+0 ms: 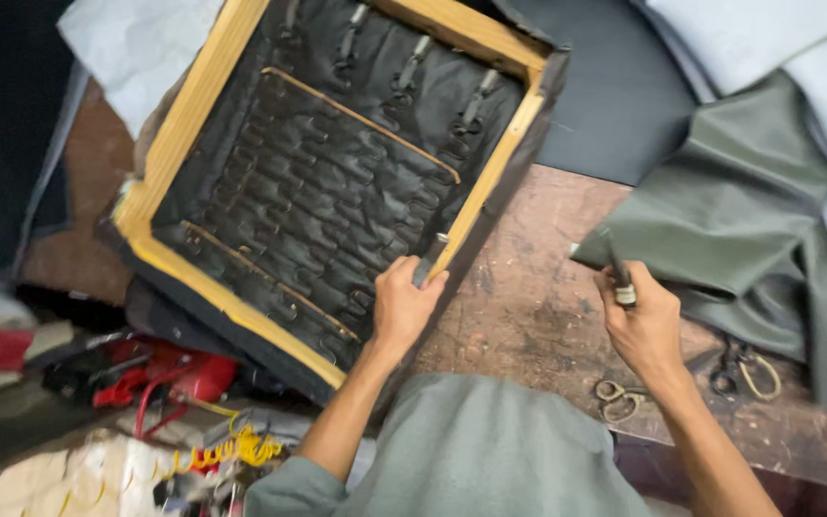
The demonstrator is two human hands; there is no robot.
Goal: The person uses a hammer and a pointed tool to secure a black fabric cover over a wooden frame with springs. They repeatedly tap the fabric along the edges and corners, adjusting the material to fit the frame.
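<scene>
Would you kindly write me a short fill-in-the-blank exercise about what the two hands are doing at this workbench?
1. The left hand grips the edge of a seat frame made of yellow ____.
2. The right hand holds a slim tool over the ____ leather-like sheet.
3. Near the right wrist, a pair of ____ lies on the worn brown bench.

Missing words: wood; green; scissors
</scene>
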